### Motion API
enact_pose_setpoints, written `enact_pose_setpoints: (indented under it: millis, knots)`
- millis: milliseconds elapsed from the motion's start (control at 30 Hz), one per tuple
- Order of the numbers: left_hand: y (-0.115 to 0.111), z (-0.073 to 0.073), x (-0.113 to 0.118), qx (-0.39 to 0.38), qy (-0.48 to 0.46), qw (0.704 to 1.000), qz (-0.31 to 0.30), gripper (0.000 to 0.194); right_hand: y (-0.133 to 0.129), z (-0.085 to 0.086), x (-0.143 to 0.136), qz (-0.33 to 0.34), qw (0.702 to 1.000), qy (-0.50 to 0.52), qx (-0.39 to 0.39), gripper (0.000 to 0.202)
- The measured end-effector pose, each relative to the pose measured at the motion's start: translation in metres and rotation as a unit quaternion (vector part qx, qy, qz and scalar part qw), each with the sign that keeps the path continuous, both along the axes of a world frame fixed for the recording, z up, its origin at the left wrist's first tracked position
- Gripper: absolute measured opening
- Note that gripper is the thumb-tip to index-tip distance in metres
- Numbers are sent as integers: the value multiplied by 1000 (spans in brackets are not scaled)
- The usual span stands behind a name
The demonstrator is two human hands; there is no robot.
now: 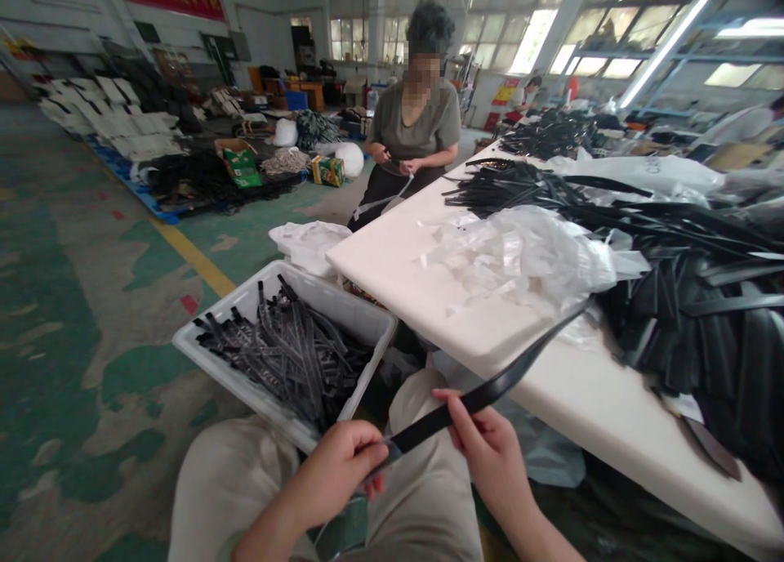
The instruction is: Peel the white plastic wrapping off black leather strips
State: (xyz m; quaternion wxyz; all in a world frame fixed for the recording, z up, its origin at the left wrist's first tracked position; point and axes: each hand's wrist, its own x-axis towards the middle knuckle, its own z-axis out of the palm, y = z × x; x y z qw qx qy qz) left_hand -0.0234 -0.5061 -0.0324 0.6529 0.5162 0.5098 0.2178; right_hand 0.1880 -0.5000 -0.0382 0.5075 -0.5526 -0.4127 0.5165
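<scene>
A long black strap (422,428), looking like a belt, stretches between my hands above my lap. Its near end, wrapped in what looks like clear film, is pinched in my left hand (343,464). My right hand (487,448) grips the strap farther along, thumb and fingers closed on it. Beyond that hand the strap rises over the table edge towards a heap of black straps (692,325). Left of my knees a white plastic crate (245,394) holds many black strips (294,341) in clear film.
The white table (392,243) runs along my right, its corner near the crate. Crumpled clear plastic (527,252) lies on it. Across from me a seated co-worker (416,113) holds a strip. Pallets with goods (202,170) stand back left.
</scene>
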Motion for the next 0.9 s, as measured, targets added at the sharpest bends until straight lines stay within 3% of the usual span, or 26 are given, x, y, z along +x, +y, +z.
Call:
enact_pose_setpoints:
  millis: [67, 200, 267, 367, 433, 500, 567, 633, 700, 833, 900]
  knots:
    - [1, 0, 4, 19, 2, 1000, 7, 36, -10, -3, -11, 58, 997, -53, 24, 44]
    - [3, 4, 8, 21, -23, 999, -18, 36, -28, -6, -32, 165, 986, 8, -30, 49]
    - [4, 7, 3, 24, -27, 999, -27, 36, -24, 1, -28, 140, 986, 80, -50, 52]
    - [7, 11, -9, 24, -20, 999, -26, 39, -7, 18, -10, 5, 981, 191, -41, 46]
    - [9, 14, -12, 19, -24, 999, -22, 39, 1, 26, -1, -54, 985, 161, -14, 39]
    - [12, 18, -9, 22, -27, 999, -16, 38, 0, 25, -3, -44, 997, 52, 20, 35]
    - [14, 23, -1, 29, -30, 999, -17, 39, -9, 18, -14, 29, 998, -32, 45, 36]
    - [15, 27, 6, 34, -38, 998, -28, 41, -18, 11, -27, 107, 992, -45, 46, 37]
    - [17, 29, 7, 35, -43, 998, -39, 45, -21, 10, -33, 133, 991, -7, 26, 38]
    - [21, 32, -10, 22, -35, 998, -39, 51, -3, 29, -15, 11, 984, 180, 6, 40]
    - [23, 34, -19, 21, -29, 999, -39, 52, 7, 39, -3, -51, 974, 217, 34, 34]
